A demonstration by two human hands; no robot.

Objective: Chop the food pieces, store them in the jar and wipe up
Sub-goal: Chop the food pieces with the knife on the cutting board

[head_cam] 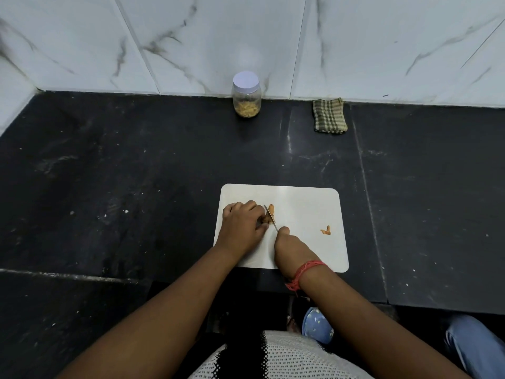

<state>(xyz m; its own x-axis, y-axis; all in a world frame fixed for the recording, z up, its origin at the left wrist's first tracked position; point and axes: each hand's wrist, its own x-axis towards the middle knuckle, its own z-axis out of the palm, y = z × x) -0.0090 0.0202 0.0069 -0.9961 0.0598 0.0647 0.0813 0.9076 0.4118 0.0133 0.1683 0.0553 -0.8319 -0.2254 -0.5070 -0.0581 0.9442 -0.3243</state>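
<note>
A white cutting board [306, 206] lies on the black counter near its front edge. On its left part my left hand [241, 227] pins down an orange-brown food piece [270, 213] with curled fingers. My right hand [291, 248] grips a small knife [270, 217], whose blade crosses that piece. Another small orange piece [326, 230] lies alone on the board's right side. A clear jar [246, 94] with a white lid, holding chopped yellowish bits at the bottom, stands closed by the back wall.
A folded checked cloth [329, 115] lies against the marble wall [382, 45], right of the jar. The black counter [136, 173] has crumbs and specks scattered over it. A blue object [317, 325] shows below the counter's front edge.
</note>
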